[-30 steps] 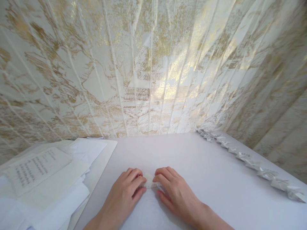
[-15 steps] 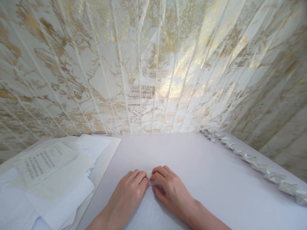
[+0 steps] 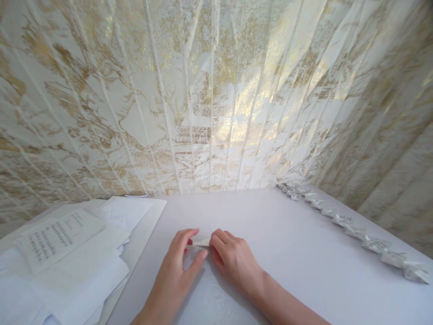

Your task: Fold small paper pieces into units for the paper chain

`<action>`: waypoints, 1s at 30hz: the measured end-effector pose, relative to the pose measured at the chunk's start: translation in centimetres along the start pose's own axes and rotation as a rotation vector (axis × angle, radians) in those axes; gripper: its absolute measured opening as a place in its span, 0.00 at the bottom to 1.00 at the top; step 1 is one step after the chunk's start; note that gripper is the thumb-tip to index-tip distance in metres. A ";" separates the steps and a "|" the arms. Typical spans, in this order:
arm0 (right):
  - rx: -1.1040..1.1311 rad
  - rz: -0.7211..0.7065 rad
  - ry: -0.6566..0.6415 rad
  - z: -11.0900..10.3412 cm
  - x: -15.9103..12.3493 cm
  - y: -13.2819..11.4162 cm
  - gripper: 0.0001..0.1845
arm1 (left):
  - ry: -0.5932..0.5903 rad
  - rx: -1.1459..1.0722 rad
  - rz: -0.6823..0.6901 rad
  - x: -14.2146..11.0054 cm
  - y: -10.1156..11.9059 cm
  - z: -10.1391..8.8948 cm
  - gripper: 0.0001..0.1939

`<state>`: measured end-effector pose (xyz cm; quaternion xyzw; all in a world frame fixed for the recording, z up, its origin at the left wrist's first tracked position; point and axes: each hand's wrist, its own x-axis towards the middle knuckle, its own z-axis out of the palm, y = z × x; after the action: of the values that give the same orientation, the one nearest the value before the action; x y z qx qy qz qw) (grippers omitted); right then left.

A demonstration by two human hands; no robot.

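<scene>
Both of my hands meet near the front middle of a white table (image 3: 270, 234). A small folded white paper piece (image 3: 202, 243) is pinched between them, just above the tabletop. My left hand (image 3: 179, 264) grips its left end between thumb and fingertips. Curled over the right end is my right hand (image 3: 232, 259), fingers closed on the paper. Most of the paper is hidden by the fingers.
A loose stack of white sheets (image 3: 67, 257), one with printed text, lies at the left. A row of several small folded paper pieces (image 3: 352, 230) runs along the table's right edge. A white and gold curtain (image 3: 209, 99) hangs close behind the table.
My hands have drawn together and shifted slightly away from me. The paper was pressed flat under both hands; now it is pinched narrow between the fingertips.
</scene>
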<state>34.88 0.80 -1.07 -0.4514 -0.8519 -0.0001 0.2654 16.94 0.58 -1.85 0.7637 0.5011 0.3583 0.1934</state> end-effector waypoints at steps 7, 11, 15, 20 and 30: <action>0.520 0.099 0.129 -0.5 -0.6 -1.6 0.06 | -0.144 -0.690 -0.306 -1.0 0.8 1.5 0.27; 0.415 0.089 0.121 -0.3 -0.7 -1.4 0.10 | -0.169 -0.639 -0.246 -1.4 1.5 1.7 0.24; 0.417 0.068 0.050 -0.5 -0.6 -0.8 0.19 | -0.107 -0.576 -0.227 -2.2 1.5 2.3 0.24; 0.667 0.077 0.094 -0.5 -0.5 -0.3 0.18 | -0.091 -0.725 -0.288 -2.4 0.4 2.5 0.27; 0.954 0.169 0.161 -0.3 -0.8 -0.4 0.14 | -0.057 -0.882 -0.353 -1.8 0.4 1.2 0.25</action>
<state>35.11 -0.13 -1.14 -0.3457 -0.6942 0.3767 0.5067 17.66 -1.09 -3.03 0.5212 0.4178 0.4774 0.5709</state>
